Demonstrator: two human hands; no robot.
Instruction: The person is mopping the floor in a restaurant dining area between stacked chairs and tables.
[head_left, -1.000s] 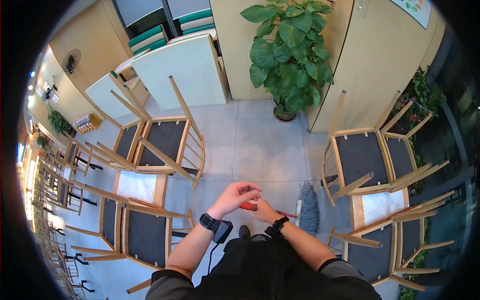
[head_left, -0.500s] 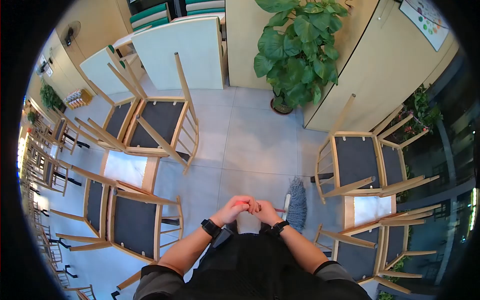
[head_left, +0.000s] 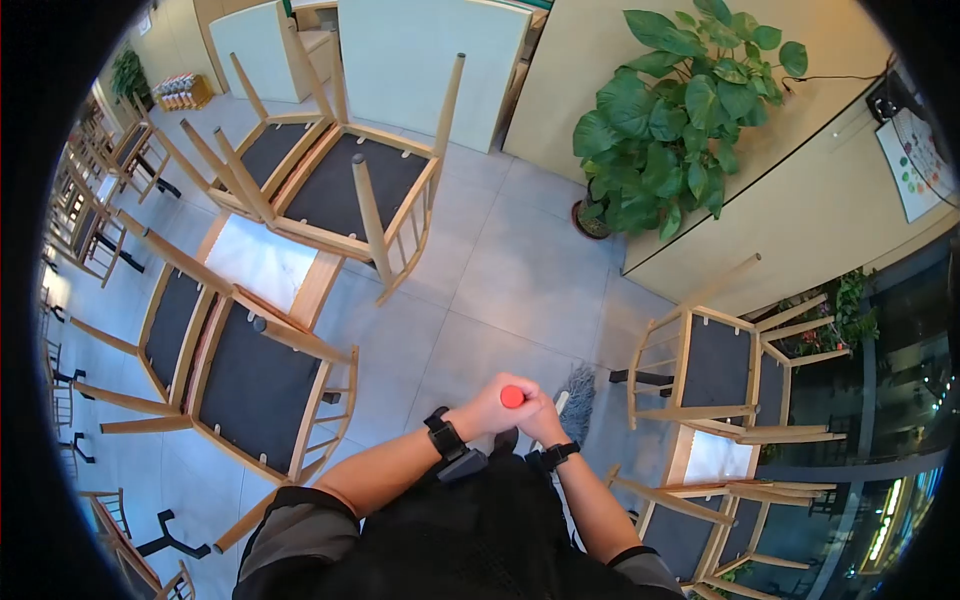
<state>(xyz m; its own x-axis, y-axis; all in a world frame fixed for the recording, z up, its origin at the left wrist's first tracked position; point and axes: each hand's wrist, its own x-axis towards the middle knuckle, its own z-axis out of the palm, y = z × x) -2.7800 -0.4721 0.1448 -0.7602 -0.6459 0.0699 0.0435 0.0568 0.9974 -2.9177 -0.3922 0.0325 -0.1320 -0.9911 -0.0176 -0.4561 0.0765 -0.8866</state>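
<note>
Both hands meet in front of my body around the upper end of a mop handle, whose red cap [head_left: 512,396] points up at the camera. My left hand [head_left: 488,409] is wrapped round it just below the cap. Close against it on the right, my right hand [head_left: 545,420] is also closed on the handle. Most of the handle is hidden under the hands and arms. The mop's grey string head [head_left: 579,400] lies on the tiled floor beyond my right hand, partly behind it.
Upturned chairs [head_left: 350,185] rest on a table [head_left: 262,262] at the left; more upturned chairs [head_left: 717,360] are on a table [head_left: 718,456] at the right. A potted plant [head_left: 660,120] stands by the wall ahead. Pale partitions [head_left: 430,75] stand behind the left chairs.
The view has turned, so the plant and partitions sit further right. The handle's red cap now points up at the camera, and the mop head shows less, lower beside my right hand.
</note>
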